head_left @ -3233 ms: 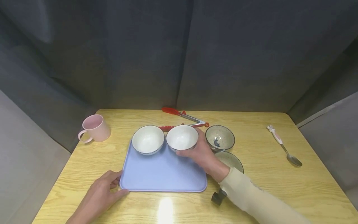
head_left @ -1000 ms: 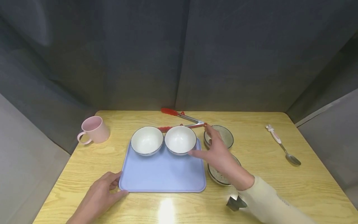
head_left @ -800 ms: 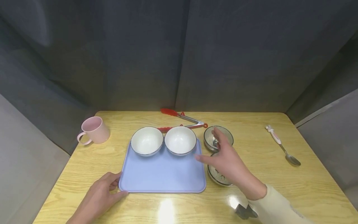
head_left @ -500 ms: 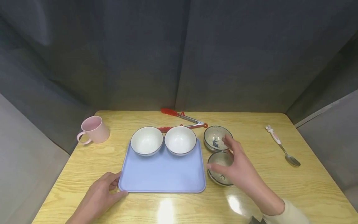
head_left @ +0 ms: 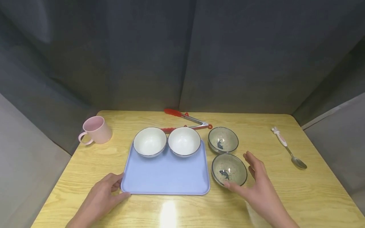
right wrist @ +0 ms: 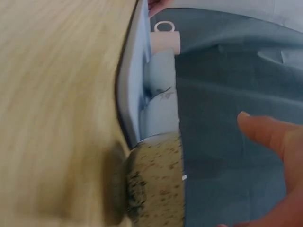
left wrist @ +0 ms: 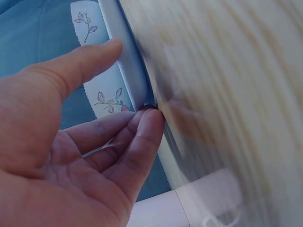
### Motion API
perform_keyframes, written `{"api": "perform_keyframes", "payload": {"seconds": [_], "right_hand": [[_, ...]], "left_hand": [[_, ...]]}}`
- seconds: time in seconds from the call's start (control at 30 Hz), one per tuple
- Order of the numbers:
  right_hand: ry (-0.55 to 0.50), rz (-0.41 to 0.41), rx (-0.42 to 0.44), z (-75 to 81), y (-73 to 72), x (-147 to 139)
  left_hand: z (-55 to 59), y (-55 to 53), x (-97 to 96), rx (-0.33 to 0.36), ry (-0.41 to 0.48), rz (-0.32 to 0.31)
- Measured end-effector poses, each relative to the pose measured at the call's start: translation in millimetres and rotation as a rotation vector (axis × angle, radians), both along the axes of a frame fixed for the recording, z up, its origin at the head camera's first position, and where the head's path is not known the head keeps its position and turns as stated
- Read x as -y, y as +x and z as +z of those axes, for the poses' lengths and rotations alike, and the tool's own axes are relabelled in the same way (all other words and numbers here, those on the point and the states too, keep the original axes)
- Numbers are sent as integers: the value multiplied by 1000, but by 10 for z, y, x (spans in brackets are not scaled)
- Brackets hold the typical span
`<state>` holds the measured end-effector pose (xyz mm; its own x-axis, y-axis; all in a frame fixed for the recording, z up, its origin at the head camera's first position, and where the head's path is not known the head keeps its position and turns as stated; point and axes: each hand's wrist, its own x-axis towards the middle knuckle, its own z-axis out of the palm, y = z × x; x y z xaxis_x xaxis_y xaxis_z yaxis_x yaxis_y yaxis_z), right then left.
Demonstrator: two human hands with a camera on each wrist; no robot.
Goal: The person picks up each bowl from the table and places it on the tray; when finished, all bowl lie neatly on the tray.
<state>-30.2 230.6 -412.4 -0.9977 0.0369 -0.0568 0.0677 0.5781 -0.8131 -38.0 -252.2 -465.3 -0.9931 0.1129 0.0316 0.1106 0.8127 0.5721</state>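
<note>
My left hand [head_left: 99, 199] holds the front left corner of the pale blue tray [head_left: 166, 179]; the left wrist view shows its thumb and curled fingertips at the rim. Two white bowls, one on the left [head_left: 150, 142] and one on the right [head_left: 184, 142], stand side by side along the tray's back. Right of the tray are two grey-green speckled bowls with blue motifs: a back one [head_left: 223, 137] and a front one [head_left: 233, 167]. My right hand [head_left: 262, 193] is spread around the front bowl's right side. In the head view its thumb overlaps the near rim; contact is unclear.
Red-tipped tongs [head_left: 196, 121] lie spread behind the white bowls. A pink mug [head_left: 99, 131] stands at the back left of the wooden table [head_left: 285, 180]. On the right lies a spoon [head_left: 298, 162] with a pink and white handle. A dark curtain [head_left: 233, 63] hangs behind.
My right hand has let go of the right white bowl, which stays on the tray, and has moved right and nearer to the front speckled bowl. The left hand keeps its place.
</note>
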Motion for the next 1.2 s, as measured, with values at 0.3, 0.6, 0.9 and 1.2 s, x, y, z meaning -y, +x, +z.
{"api": "perform_keyframes", "payload": {"seconds": [0.3,0.6,0.9,1.2], "right_hand": [[-50,20,-87,-191,60,-53],[-79,8,-37,-316,28,-90],[-101,21,-19,-405,-16,-125],[-133,22,70,-433,-58,-132]], "left_hand": [[14,-1,-4,32,-1,6],[27,0,-10,39,5,7],[23,-3,-14,33,9,8],[21,-12,-8,61,-3,3]]}}
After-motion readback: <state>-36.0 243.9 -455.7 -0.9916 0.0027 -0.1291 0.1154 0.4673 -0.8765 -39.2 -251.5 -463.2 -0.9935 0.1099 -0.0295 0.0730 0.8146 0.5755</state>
